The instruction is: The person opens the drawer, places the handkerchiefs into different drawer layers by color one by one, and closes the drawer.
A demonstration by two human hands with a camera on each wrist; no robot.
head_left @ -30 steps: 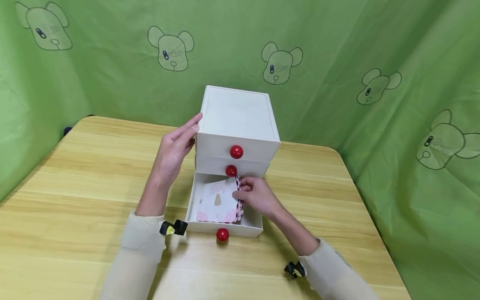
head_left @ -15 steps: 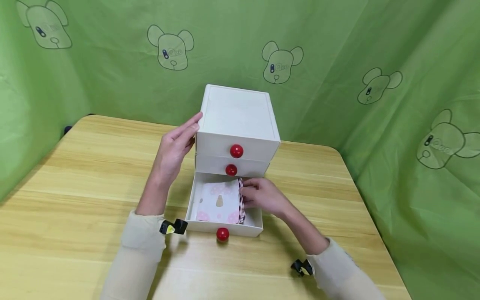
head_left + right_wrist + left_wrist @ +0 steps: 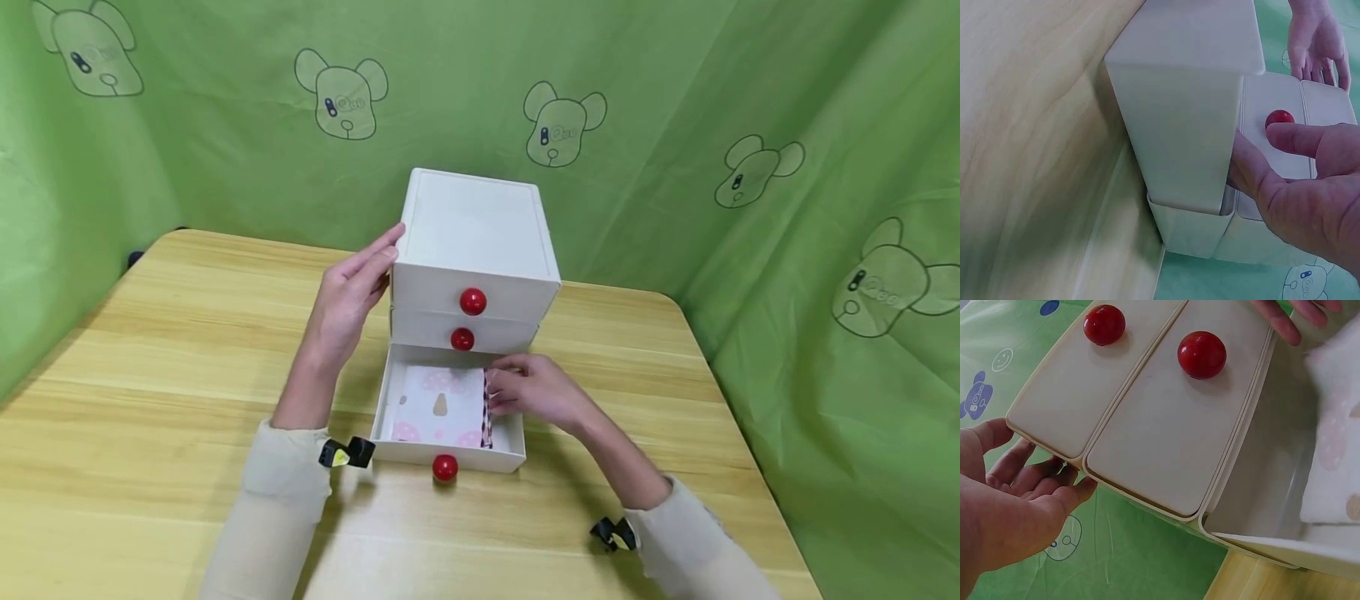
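Observation:
A white drawer cabinet [image 3: 472,225] with red ball knobs stands on the table, its bottom drawer [image 3: 382,400] pulled out. Inside that drawer lies a folded white cloth [image 3: 442,404] with pink and tan prints and a dark checked edge on its right. My right hand [image 3: 543,392] reaches in over the drawer's right wall, fingertips right at the checked edge. Its thumb and fingers are spread apart in the right wrist view. My left hand [image 3: 345,304] rests its fingers against the cabinet's left side near the top front corner, also seen as the left hand [image 3: 1016,494] in the left wrist view.
Two upper drawers, with a top red knob [image 3: 472,302] and a middle red knob [image 3: 462,339], are closed above the pulled-out one. The wooden table [image 3: 187,350] carries the cabinet. A green curtain [image 3: 450,83] with printed bear heads hangs behind and at both sides.
The cloth has settled flatter in the drawer, and its checked edge has shifted slightly right. My right hand has let go of it and drawn a little to the right. The left hand has stayed put.

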